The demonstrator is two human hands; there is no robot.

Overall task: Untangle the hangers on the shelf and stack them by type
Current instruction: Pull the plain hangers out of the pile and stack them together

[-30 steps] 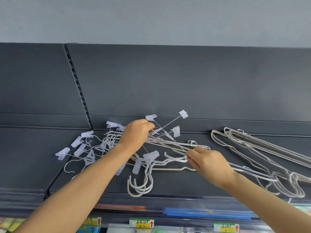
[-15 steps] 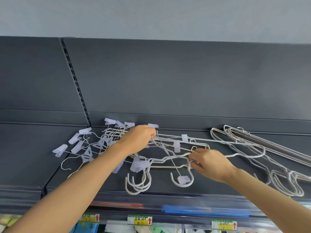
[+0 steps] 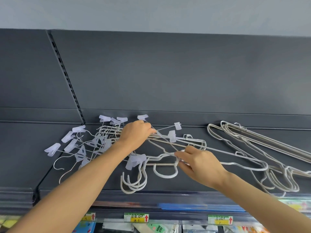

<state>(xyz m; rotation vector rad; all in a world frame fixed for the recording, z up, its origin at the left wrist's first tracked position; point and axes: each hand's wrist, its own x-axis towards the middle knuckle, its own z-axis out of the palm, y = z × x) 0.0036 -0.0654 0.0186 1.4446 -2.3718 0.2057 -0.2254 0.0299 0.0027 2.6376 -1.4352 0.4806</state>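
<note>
On the dark grey top shelf (image 3: 193, 185) lies a tangle of hangers. Thin wire clip hangers (image 3: 79, 145) with pale translucent clips are heaped at the left. White coated hangers (image 3: 134, 184) lie in the middle, hooks toward the front edge. My left hand (image 3: 135, 133) grips the thin bars of a clip hanger whose clips (image 3: 172, 136) stick out to the right. My right hand (image 3: 196, 163) pinches the neck of a white coated hanger (image 3: 165, 174) with its hook hanging down in front. A stack of white coated hangers (image 3: 276, 165) lies at the right.
The shelf's back panel (image 3: 168, 78) rises just behind the hangers, with a slotted upright (image 3: 67, 79) at the left. Price labels (image 3: 136, 217) run along the rail below the shelf edge, and packaged goods hang under them.
The clip hanger in my left hand has tilted up again, its clips lifted off the pile. My right hand has shifted slightly left and down on the white hanger's neck.
</note>
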